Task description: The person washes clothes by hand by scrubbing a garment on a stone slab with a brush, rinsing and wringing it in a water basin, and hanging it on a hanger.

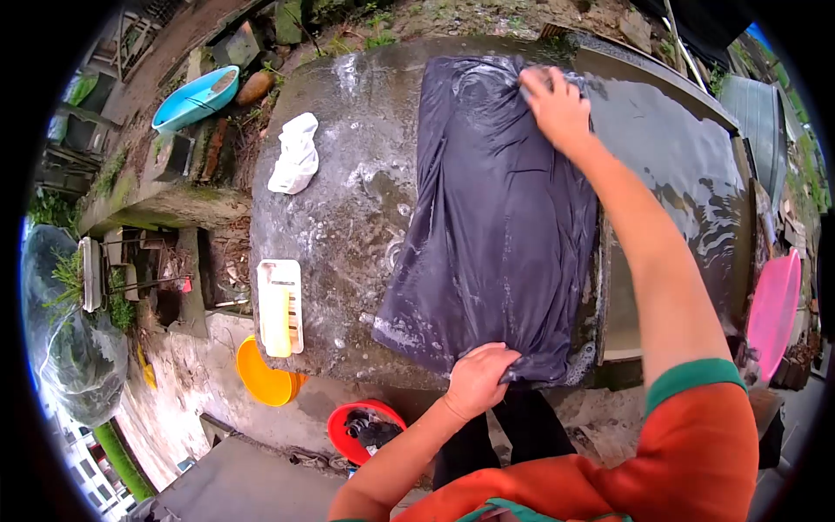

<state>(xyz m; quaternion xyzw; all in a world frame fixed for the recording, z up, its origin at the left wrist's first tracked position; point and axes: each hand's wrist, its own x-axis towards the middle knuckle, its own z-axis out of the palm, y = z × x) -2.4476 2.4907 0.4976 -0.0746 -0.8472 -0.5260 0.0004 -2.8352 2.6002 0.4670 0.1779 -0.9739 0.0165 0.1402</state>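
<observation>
While the left hand [478, 379] rests on the near end of the dark cloth [509, 226], the right hand [557, 106] touches its far end, close to the top right corner. The cloth lies between the two hands — long, wet and full of folds — with most of it to the left of the right hand and ahead of the left one. The left hand's fingers are bent and close together, but I cannot tell if they pinch the edge. The right hand's fingers are bent and a little bit apart, and what is under their tips is hidden.

Under the cloth is a wet stone slab [348, 217]. Well to the left of the right hand is a white cloth [297, 155], all bunched up. Left of the left hand, a white tray [294, 300] holds a yellow bar [277, 322]. Just right of the right hand is the water [665, 148] — it has ripples on top.
</observation>
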